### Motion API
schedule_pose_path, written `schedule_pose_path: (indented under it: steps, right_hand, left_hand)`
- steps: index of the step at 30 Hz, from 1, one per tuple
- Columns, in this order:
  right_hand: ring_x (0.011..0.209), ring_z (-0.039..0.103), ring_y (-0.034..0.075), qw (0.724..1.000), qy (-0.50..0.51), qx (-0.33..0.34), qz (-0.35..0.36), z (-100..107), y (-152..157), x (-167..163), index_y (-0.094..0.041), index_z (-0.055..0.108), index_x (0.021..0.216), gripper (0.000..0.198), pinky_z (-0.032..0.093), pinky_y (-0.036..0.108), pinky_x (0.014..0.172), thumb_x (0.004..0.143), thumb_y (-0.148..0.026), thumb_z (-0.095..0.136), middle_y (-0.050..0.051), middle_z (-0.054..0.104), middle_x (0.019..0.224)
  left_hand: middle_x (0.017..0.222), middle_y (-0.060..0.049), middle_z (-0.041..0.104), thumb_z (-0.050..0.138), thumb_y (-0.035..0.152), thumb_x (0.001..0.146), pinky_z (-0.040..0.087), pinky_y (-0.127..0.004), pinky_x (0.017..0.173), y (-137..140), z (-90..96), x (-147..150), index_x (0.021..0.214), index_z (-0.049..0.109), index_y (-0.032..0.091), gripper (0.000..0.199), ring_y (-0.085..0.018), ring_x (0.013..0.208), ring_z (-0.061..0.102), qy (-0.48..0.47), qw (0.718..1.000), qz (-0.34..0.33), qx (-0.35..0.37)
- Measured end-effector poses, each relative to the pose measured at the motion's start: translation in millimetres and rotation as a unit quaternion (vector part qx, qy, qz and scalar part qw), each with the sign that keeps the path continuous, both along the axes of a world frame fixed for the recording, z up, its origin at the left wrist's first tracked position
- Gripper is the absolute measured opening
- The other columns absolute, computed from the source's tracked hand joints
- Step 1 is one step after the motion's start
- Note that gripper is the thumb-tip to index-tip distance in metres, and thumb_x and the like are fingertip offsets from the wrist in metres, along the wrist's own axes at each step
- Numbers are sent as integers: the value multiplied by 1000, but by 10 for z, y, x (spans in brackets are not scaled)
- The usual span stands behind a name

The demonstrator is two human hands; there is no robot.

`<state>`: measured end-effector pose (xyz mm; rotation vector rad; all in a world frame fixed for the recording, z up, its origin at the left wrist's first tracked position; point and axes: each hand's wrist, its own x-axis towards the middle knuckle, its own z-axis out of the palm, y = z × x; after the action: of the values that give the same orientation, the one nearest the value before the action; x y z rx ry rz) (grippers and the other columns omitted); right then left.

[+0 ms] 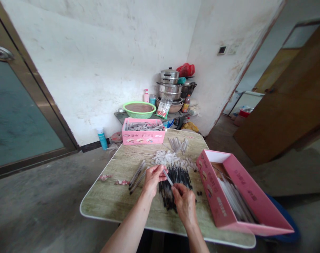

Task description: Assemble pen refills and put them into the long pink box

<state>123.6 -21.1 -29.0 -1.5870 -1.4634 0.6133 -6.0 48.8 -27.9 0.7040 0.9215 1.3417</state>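
Observation:
A slim translucent pen barrel (167, 177) slants between my hands above the table (109, 200). My left hand (153, 177) pinches its upper end, while the fingers of my right hand (185, 200) are closed around its lower end. Under and behind my hands lies a heap of dark pen refills (178, 175). Beyond that is a spread of small whitish clear plastic pieces (165, 157). Several dark-filled pens (137, 174) rest left of my left hand. Farther back lies a small bunch of clear barrels (178, 144).
To the right, a long pink box (215, 196) holds clear barrels; another pink box (144, 137) at the far edge is full of pens. Behind stand a green basin (139, 114) and stacked steamer pots (170, 89). A blue spray can (102, 139) is on the floor.

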Motion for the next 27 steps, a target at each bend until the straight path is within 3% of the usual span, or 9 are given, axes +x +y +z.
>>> schedule_pose_path:
  steps: [7,13,17,23,27]
  right_hand:
    - [45,50,15,1000,25,-10,6,0,-47,-24,-14,69,75,34,35,24,46,83,-43,52,1,58,49]
    - [42,48,13,992,119,-35,14,-36,-26,-25,-14,65,92,31,34,23,42,81,-42,57,-1,57,52]
    - [38,44,12,988,151,-40,17,-48,-6,-38,-16,63,78,30,31,22,39,81,-44,56,-1,57,49]
    - [38,44,12,986,158,-47,21,-6,-38,-47,-17,62,72,28,31,23,40,81,-43,55,-2,56,48]
    - [41,44,12,989,140,-47,16,27,-112,-11,-18,60,65,19,31,22,43,76,-33,57,-3,53,47]
  left_hand:
    - [74,-12,72,72,50,67,53,-23,52,19,58,-38,84,71,8,45,-18,66,68,39,999,18,27]
    - [70,-10,71,71,50,68,52,-21,48,19,148,-33,79,72,9,43,-16,60,65,83,994,19,63]
    - [69,-10,71,71,51,68,52,-22,49,3,164,-23,80,72,9,44,-16,59,65,84,994,12,66]
    - [71,-11,71,69,50,70,53,-22,50,6,146,-15,81,72,8,43,-17,61,65,78,995,-3,63]
    - [72,-10,71,71,51,68,52,-22,49,103,144,-121,83,71,9,44,-16,61,65,62,995,37,63]
